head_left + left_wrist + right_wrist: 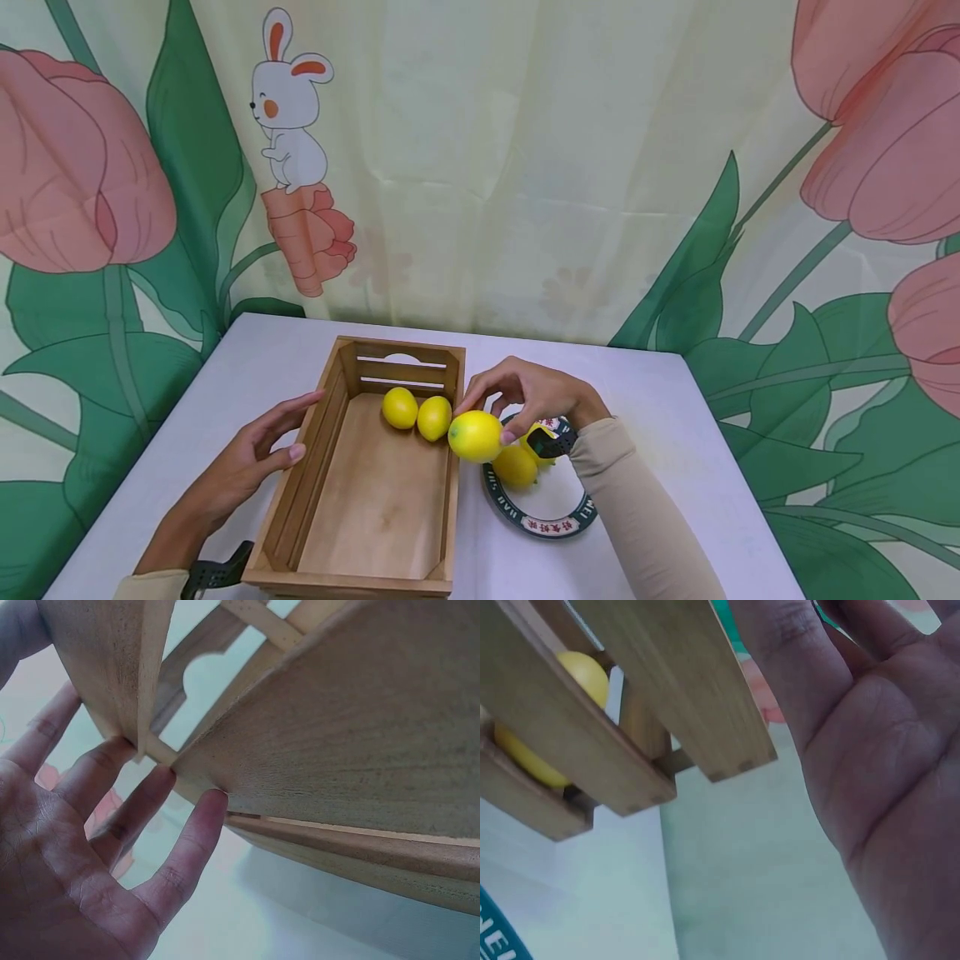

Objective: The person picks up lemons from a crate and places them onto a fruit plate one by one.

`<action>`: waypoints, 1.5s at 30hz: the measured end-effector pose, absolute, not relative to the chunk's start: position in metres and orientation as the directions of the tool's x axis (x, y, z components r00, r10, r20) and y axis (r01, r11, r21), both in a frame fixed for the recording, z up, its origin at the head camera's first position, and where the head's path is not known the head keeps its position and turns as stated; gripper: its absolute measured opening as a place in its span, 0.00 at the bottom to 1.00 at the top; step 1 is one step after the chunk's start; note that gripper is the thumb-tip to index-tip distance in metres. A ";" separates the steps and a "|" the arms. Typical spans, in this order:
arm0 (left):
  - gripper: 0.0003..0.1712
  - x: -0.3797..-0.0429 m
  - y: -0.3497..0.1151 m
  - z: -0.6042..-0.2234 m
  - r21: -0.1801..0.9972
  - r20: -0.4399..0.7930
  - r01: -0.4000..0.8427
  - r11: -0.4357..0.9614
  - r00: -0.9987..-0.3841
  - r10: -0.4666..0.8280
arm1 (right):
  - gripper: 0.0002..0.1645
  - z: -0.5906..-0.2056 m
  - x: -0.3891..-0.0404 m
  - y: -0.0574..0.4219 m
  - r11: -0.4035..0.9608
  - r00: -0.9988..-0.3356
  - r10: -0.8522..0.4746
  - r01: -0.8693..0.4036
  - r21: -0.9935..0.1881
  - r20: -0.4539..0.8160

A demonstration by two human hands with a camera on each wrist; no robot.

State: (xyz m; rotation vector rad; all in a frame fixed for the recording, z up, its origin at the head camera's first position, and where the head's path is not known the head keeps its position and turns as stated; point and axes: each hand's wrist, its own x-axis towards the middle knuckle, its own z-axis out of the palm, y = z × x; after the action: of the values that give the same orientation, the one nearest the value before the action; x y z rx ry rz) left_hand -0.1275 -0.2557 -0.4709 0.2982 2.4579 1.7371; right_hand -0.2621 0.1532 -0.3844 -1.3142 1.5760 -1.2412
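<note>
In the head view my right hand (536, 392) pinches a yellow lemon (476, 437) between thumb and fingers, over the right side wall of a wooden crate (375, 525). Two lemons lie inside the crate toward its far end, one lemon (400, 407) beside another lemon (434, 418). My left hand (251, 454) touches the crate's left side with extended, spread fingers; the left wrist view shows fingertips (216, 796) against the slats. In the right wrist view the palm (900, 750) appears beside the crate's slats (682, 690), and the held lemon is out of sight.
Right of the crate stands a white plate (551, 527) with a dark patterned rim, partly behind my right forearm. On it are a lemon (514, 467) and another lemon (537, 439). A white-covered table (667, 467) bears everything, and a printed curtain (480, 167) hangs behind.
</note>
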 end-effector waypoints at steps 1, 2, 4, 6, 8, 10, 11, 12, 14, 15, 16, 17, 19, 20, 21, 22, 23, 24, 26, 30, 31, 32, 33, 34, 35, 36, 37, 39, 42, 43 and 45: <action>0.35 -0.128 -0.256 -0.471 0.942 0.018 0.092 0.322 -0.974 0.226 | 0.31 -0.385 -0.262 0.155 0.011 -0.218 -0.975 -0.275 -0.961 0.051; 0.35 -0.128 -0.256 -0.471 0.942 0.018 0.092 0.321 -0.974 0.224 | 0.31 -0.386 -0.262 0.158 0.009 -0.223 -0.973 -0.275 -0.961 0.055; 0.35 -0.128 -0.256 -0.471 0.942 0.024 0.097 0.321 -0.974 0.225 | 0.31 -0.387 -0.262 0.162 0.013 -0.237 -0.970 -0.276 -0.961 0.055; 0.35 -0.128 -0.255 -0.471 0.943 0.022 0.094 0.319 -0.975 0.222 | 0.30 -0.388 -0.262 0.167 0.018 -0.250 -0.967 -0.273 -0.962 0.053; 0.35 -0.128 -0.256 -0.470 0.942 0.023 0.096 0.320 -0.974 0.225 | 0.30 -0.390 -0.262 0.172 0.025 -0.266 -0.963 -0.271 -0.962 0.050; 0.35 -0.127 -0.256 -0.470 0.942 0.022 0.097 0.323 -0.973 0.230 | 0.30 -0.392 -0.261 0.176 0.029 -0.280 -0.959 -0.271 -0.962 0.050; 0.35 -0.127 -0.256 -0.470 0.942 0.017 0.092 0.322 -0.973 0.229 | 0.30 -0.393 -0.261 0.179 0.030 -0.288 -0.956 -0.270 -0.962 0.051; 0.35 -0.127 -0.256 -0.470 0.942 0.017 0.093 0.323 -0.973 0.231 | 0.30 -0.394 -0.260 0.181 0.030 -0.294 -0.954 -0.269 -0.963 0.053; 0.36 -0.126 -0.256 -0.470 0.942 0.017 0.094 0.322 -0.972 0.235 | 0.30 -0.396 -0.260 0.186 0.032 -0.311 -0.949 -0.263 -0.964 0.054; 0.36 -0.127 -0.255 -0.470 0.944 0.015 0.090 0.318 -0.972 0.233 | 0.30 -0.397 -0.259 0.188 0.032 -0.320 -0.946 -0.259 -0.965 0.054; 0.35 -0.127 -0.255 -0.470 0.945 0.012 0.087 0.317 -0.973 0.231 | 0.30 -0.399 -0.259 0.190 0.034 -0.331 -0.942 -0.254 -0.966 0.054; 0.35 -0.127 -0.255 -0.470 0.945 0.011 0.085 0.315 -0.973 0.229 | 0.29 -0.400 -0.258 0.192 0.036 -0.341 -0.939 -0.251 -0.967 0.054; 0.35 -0.126 -0.256 -0.470 0.946 0.008 0.082 0.313 -0.974 0.228 | 0.29 -0.402 -0.258 0.197 0.039 -0.362 -0.931 -0.242 -0.970 0.053; 0.35 -0.126 -0.256 -0.471 0.946 0.010 0.084 0.313 -0.973 0.230 | 0.29 -0.404 -0.257 0.200 0.041 -0.372 -0.927 -0.241 -0.970 0.053; 0.35 -0.127 -0.256 -0.471 0.947 0.006 0.079 0.312 -0.974 0.227 | 0.29 -0.405 -0.257 0.202 0.044 -0.382 -0.923 -0.239 -0.970 0.052; 0.35 -0.127 -0.256 -0.471 0.946 0.008 0.081 0.313 -0.974 0.228 | 0.29 -0.406 -0.257 0.204 0.046 -0.392 -0.918 -0.238 -0.970 0.053; 0.35 -0.127 -0.257 -0.472 0.946 0.010 0.083 0.314 -0.973 0.229 | 0.29 -0.407 -0.257 0.207 0.045 -0.400 -0.915 -0.236 -0.971 0.055; 0.35 -0.127 -0.257 -0.472 0.946 0.010 0.084 0.315 -0.973 0.229 | 0.29 -0.408 -0.256 0.209 0.044 -0.407 -0.912 -0.235 -0.971 0.057; 0.35 -0.127 -0.257 -0.472 0.945 0.010 0.084 0.315 -0.974 0.228 | 0.29 -0.411 -0.256 0.214 0.046 -0.423 -0.904 -0.231 -0.972 0.058; 0.35 -0.127 -0.257 -0.472 0.944 0.014 0.087 0.317 -0.974 0.227 | 0.30 -0.416 -0.255 0.224 0.057 -0.456 -0.889 -0.216 -0.975 0.049; 0.35 -0.128 -0.257 -0.472 0.944 0.018 0.091 0.318 -0.974 0.228 | 0.30 -0.417 -0.255 0.226 0.060 -0.464 -0.885 -0.210 -0.976 0.045; 0.35 -0.127 -0.256 -0.472 0.943 0.020 0.093 0.318 -0.974 0.226 | 0.30 -0.419 -0.255 0.228 0.064 -0.473 -0.880 -0.205 -0.977 0.042; 0.35 -0.127 -0.256 -0.472 0.943 0.022 0.095 0.319 -0.974 0.225 | 0.30 -0.420 -0.255 0.230 0.066 -0.481 -0.876 -0.203 -0.977 0.041; 0.35 -0.127 -0.256 -0.472 0.943 0.024 0.097 0.319 -0.974 0.223 | 0.30 -0.422 -0.254 0.232 0.066 -0.490 -0.871 -0.197 -0.978 0.040; 0.35 -0.127 -0.256 -0.472 0.942 0.026 0.098 0.320 -0.975 0.222 | 0.30 -0.423 -0.254 0.234 0.065 -0.498 -0.867 -0.191 -0.979 0.039; 0.35 -0.127 -0.256 -0.472 0.943 0.027 0.099 0.319 -0.975 0.221 | 0.30 -0.424 -0.254 0.237 0.067 -0.507 -0.861 -0.187 -0.980 0.037; 0.35 -0.127 -0.256 -0.471 0.942 0.029 0.101 0.321 -0.975 0.221 | 0.30 -0.426 -0.253 0.239 0.069 -0.517 -0.855 -0.183 -0.981 0.036; 0.35 -0.127 -0.256 -0.471 0.943 0.027 0.098 0.317 -0.975 0.220 | 0.30 -0.428 -0.252 0.244 0.081 -0.543 -0.839 -0.175 -0.981 0.028; 0.35 -0.127 -0.256 -0.471 0.944 0.023 0.094 0.315 -0.975 0.221 | 0.30 -0.433 -0.250 0.252 0.121 -0.594 -0.804 -0.159 -0.980 -0.003; 0.35 -0.128 -0.256 -0.471 0.944 0.023 0.094 0.315 -0.975 0.222 | 0.30 -0.435 -0.250 0.255 0.134 -0.609 -0.793 -0.153 -0.979 -0.013; 0.35 -0.128 -0.256 -0.471 0.944 0.024 0.096 0.316 -0.974 0.226 | 0.30 -0.438 -0.249 0.261 0.169 -0.642 -0.765 -0.144 -0.975 -0.038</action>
State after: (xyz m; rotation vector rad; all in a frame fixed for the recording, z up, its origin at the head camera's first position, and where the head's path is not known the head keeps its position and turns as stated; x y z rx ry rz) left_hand -0.1280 -0.2556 -0.4709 0.3017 2.4553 1.7482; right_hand -0.2491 0.2607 -0.4385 -0.8570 1.9125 -1.5039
